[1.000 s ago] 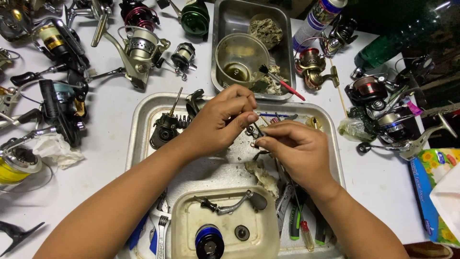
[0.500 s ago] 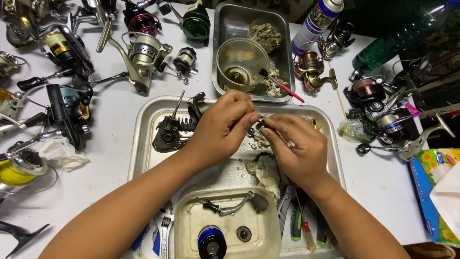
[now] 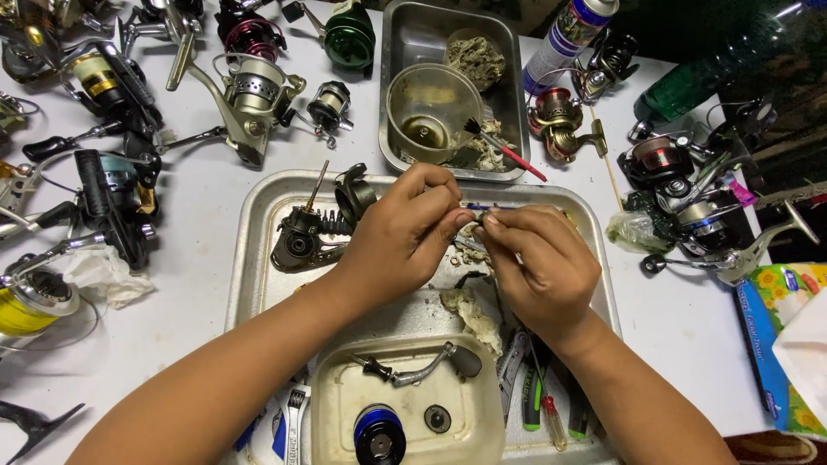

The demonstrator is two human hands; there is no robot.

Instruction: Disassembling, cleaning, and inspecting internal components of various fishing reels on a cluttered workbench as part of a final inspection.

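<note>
My left hand [image 3: 403,234] and my right hand [image 3: 541,265] meet fingertip to fingertip over a metal tray [image 3: 258,226]. Between them they pinch a small metal part [image 3: 469,222] with a thin blue rod poking out behind it; the part itself is mostly hidden by the fingers. A black reel body [image 3: 303,241] with a brass shaft lies in the tray, left of my left hand. A dirty rag [image 3: 472,315] lies under my right wrist.
A beige tub [image 3: 334,405] in front holds a crank handle [image 3: 412,370] and a blue spool [image 3: 377,430]. Behind, a second metal tray [image 3: 396,34] holds a cup and a red-handled brush [image 3: 508,151]. Several fishing reels [image 3: 250,95] crowd the left and right; a spray can [image 3: 572,34] stands behind.
Both hands have shifted slightly up the tray and closed tighter together around the small part. The view has tilted a little; the rest has not moved.
</note>
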